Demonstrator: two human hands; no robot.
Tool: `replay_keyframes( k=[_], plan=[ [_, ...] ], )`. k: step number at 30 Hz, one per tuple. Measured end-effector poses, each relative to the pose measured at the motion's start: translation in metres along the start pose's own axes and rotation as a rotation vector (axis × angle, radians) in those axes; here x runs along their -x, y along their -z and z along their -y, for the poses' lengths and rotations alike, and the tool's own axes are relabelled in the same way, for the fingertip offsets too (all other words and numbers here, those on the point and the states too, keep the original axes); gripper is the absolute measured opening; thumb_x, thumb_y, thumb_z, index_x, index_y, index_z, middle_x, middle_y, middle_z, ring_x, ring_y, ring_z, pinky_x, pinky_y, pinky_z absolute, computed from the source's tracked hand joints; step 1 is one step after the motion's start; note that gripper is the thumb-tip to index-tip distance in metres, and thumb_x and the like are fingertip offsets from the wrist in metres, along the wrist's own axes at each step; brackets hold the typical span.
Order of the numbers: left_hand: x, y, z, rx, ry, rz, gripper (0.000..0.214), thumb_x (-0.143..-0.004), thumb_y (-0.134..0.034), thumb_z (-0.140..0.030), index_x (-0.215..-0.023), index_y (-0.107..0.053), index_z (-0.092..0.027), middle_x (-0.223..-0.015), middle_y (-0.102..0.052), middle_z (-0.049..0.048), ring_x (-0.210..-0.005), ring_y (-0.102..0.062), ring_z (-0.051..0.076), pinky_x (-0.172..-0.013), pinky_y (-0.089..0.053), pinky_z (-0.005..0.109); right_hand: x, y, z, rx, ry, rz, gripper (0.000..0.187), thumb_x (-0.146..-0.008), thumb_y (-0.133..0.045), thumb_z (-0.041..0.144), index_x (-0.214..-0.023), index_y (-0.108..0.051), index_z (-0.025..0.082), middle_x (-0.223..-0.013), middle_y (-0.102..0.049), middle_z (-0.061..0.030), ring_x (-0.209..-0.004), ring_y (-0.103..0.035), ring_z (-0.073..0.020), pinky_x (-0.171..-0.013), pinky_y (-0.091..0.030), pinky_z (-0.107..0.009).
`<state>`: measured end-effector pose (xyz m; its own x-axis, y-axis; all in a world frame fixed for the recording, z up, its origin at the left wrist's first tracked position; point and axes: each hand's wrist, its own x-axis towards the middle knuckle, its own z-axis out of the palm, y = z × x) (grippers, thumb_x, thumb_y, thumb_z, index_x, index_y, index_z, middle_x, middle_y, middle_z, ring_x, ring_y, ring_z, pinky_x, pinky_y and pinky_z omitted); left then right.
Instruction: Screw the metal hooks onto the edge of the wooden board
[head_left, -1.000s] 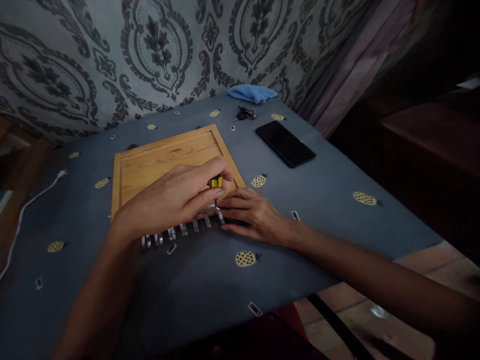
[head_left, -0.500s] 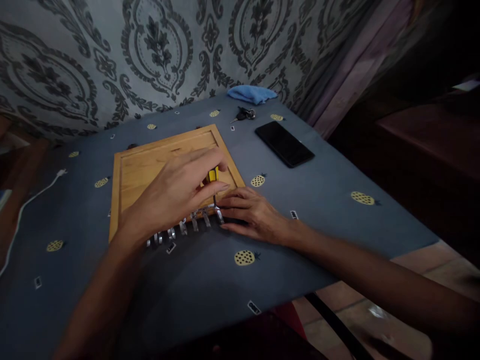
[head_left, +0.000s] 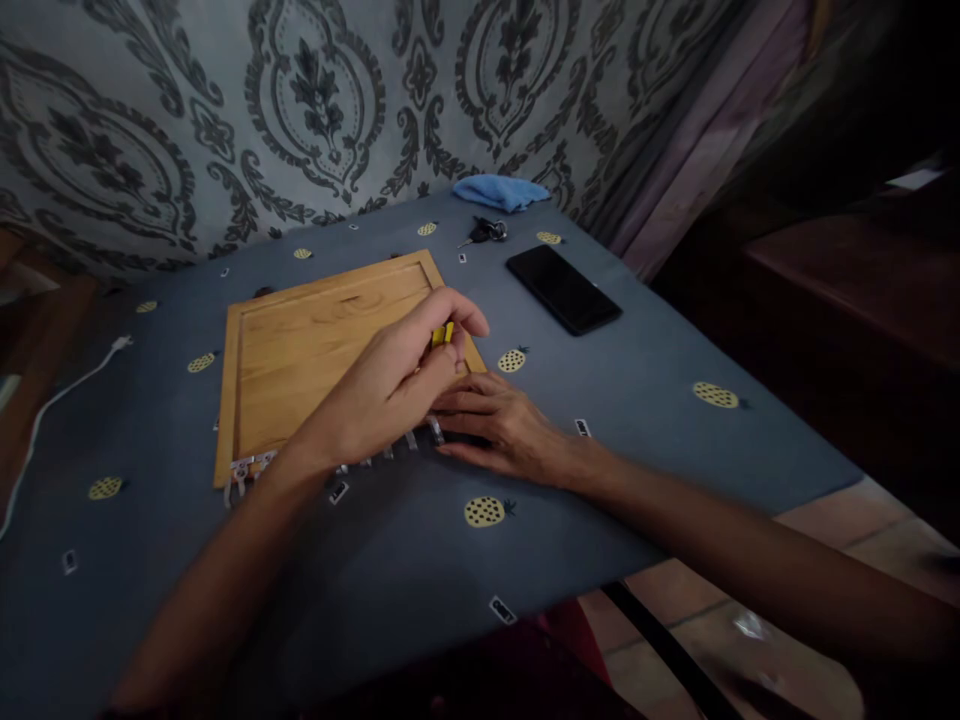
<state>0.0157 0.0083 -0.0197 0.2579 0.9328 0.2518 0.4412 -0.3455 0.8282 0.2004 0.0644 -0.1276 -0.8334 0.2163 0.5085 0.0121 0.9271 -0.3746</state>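
A framed wooden board [head_left: 300, 375] lies on the table, with a row of shiny metal hooks [head_left: 240, 478] along its near edge. My left hand [head_left: 390, 375] is closed around the yellow handle of a screwdriver [head_left: 444, 334], held above the board's near right corner. The screwdriver's tip is hidden behind the fingers. Low at that corner, my right hand [head_left: 510, 430] has its thumb and fingers on either side of the end hook, holding it against the edge. My left forearm covers several of the middle hooks.
A black phone [head_left: 564, 289] lies right of the board. Behind it are keys [head_left: 486, 231] and a blue cloth [head_left: 501, 192]. A white cable [head_left: 64, 395] runs along the left side. The patterned wall [head_left: 420, 90] borders the table's far edge.
My left hand has shifted right and slightly up with the screwdriver, its index finger now lifted out. More hooks at the board's left end show. My right hand stays at the corner.
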Motion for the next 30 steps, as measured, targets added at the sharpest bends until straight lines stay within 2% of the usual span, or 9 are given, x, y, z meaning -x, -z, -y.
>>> replay_keyframes(
  k=[4,7,9,11,13,15,18,21,30],
  plan=[
    [-0.004,-0.014,0.010,0.196,0.017,-0.127,0.012,-0.100,-0.051,-0.033,-0.101,-0.056,-0.022,-0.096,-0.056,0.0024,-0.080,-0.056,0.012,-0.076,-0.050,0.028,-0.001,-0.001,0.000,0.006,0.008,-0.023,0.028,-0.099,-0.061,0.035,-0.118,-0.073,0.018,-0.112,-0.076,-0.0077,-0.113,-0.063,-0.0248,-0.097,-0.051,-0.045],
    [-0.008,-0.018,0.017,0.400,0.034,-0.222,0.021,-0.095,-0.062,-0.040,-0.091,-0.055,-0.021,-0.076,-0.052,-0.0026,-0.061,-0.048,0.009,-0.064,-0.047,0.025,-0.001,-0.002,0.000,-0.001,0.024,-0.057,0.029,-0.097,-0.064,0.033,-0.117,-0.072,0.013,-0.115,-0.076,-0.0104,-0.111,-0.064,-0.0252,-0.094,-0.052,-0.044],
    [-0.010,-0.019,0.021,0.535,0.059,-0.253,0.026,-0.091,-0.067,-0.043,-0.086,-0.053,-0.022,-0.059,-0.040,-0.0079,-0.048,-0.037,0.007,-0.053,-0.042,0.023,0.000,-0.002,0.000,-0.006,0.021,-0.058,0.029,-0.096,-0.066,0.033,-0.116,-0.073,0.012,-0.115,-0.076,-0.0114,-0.111,-0.063,-0.0257,-0.093,-0.053,-0.044],
    [-0.010,-0.019,0.023,0.620,0.065,-0.243,0.028,-0.090,-0.068,-0.044,-0.084,-0.052,-0.022,-0.051,-0.029,-0.0114,-0.042,-0.027,0.006,-0.048,-0.039,0.022,0.001,-0.003,-0.001,-0.011,0.013,-0.050,0.029,-0.097,-0.066,0.034,-0.116,-0.073,0.014,-0.114,-0.076,-0.0111,-0.111,-0.063,-0.0260,-0.094,-0.053,-0.045],
    [-0.010,-0.017,0.022,0.637,0.053,-0.199,0.026,-0.091,-0.066,-0.044,-0.086,-0.052,-0.022,-0.049,-0.027,-0.0125,-0.042,-0.025,0.006,-0.049,-0.042,0.022,0.002,-0.003,-0.001,-0.020,0.000,-0.033,0.028,-0.097,-0.065,0.034,-0.117,-0.073,0.016,-0.116,-0.075,-0.0100,-0.113,-0.062,-0.0257,-0.096,-0.052,-0.046],
    [-0.010,-0.014,0.021,0.574,0.034,-0.165,0.022,-0.093,-0.063,-0.041,-0.090,-0.053,-0.022,-0.052,-0.033,-0.0112,-0.044,-0.033,0.007,-0.054,-0.047,0.022,0.002,-0.004,-0.002,-0.018,-0.011,-0.022,0.029,-0.098,-0.063,0.035,-0.119,-0.072,0.018,-0.118,-0.075,-0.0094,-0.113,-0.062,-0.0252,-0.096,-0.052,-0.047],
    [-0.009,-0.010,0.019,0.413,0.015,-0.215,0.014,-0.093,-0.059,-0.034,-0.095,-0.055,-0.020,-0.067,-0.047,-0.0048,-0.060,-0.048,0.009,-0.063,-0.052,0.022,0.001,-0.004,-0.001,-0.003,-0.012,-0.023,0.031,-0.099,-0.062,0.038,-0.121,-0.072,0.019,-0.119,-0.075,-0.0093,-0.109,-0.063,-0.0246,-0.095,-0.052,-0.047],
    [-0.009,-0.011,0.016,0.401,0.049,-0.275,0.010,-0.092,-0.056,-0.027,-0.100,-0.055,-0.020,-0.078,-0.046,-0.0027,-0.068,-0.048,0.010,-0.066,-0.054,0.022,0.000,-0.003,0.000,-0.005,0.005,-0.023,0.031,-0.099,-0.061,0.037,-0.121,-0.072,0.018,-0.117,-0.075,-0.0088,-0.108,-0.063,-0.0239,-0.095,-0.053,-0.045],
    [-0.007,-0.014,0.013,0.626,0.044,-0.134,0.014,-0.088,-0.054,-0.018,-0.102,-0.053,-0.021,-0.062,-0.035,-0.0082,-0.055,-0.034,0.009,-0.058,-0.037,0.023,0.001,-0.004,0.000,0.012,-0.009,-0.018,0.030,-0.098,-0.062,0.038,-0.115,-0.074,0.017,-0.119,-0.075,-0.0095,-0.110,-0.062,-0.0247,-0.095,-0.052,-0.044]
  ],
)
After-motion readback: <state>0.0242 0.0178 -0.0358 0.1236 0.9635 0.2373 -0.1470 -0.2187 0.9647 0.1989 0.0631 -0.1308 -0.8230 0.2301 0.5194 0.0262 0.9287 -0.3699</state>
